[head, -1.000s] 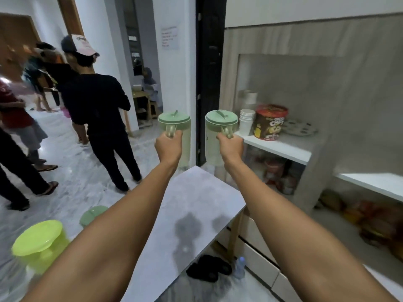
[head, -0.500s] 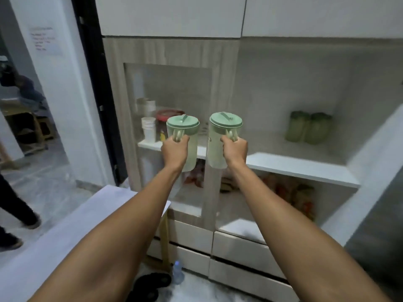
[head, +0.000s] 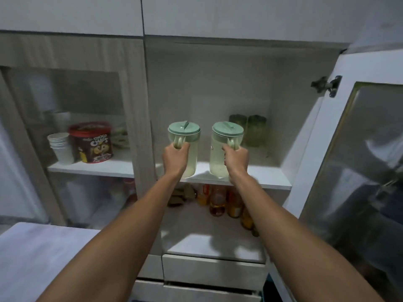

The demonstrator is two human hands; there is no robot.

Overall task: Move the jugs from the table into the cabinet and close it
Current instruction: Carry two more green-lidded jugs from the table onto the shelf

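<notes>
As both arms reach toward the open cabinet (head: 218, 88), I see my left hand (head: 175, 156) wrapped tight round the handle of the left jug (head: 185, 147), and my right hand (head: 236, 159) closed the same way on the handle of the right jug (head: 222, 149). Both jugs are upright, green lids on, held side by side with a clear gap between them, their bases at the front edge of the white shelf (head: 266, 178); I cannot tell whether they touch it. Two more green jugs (head: 248, 129) stand at the back right of that shelf, leaving open room in front and to the left. The cabinet door (head: 357, 162) is swung wide at right, near my right forearm. The cabinet's upright divider (head: 142, 127) stands just left of the left jug. The table (head: 39, 253) corner lies below my left arm.
</notes>
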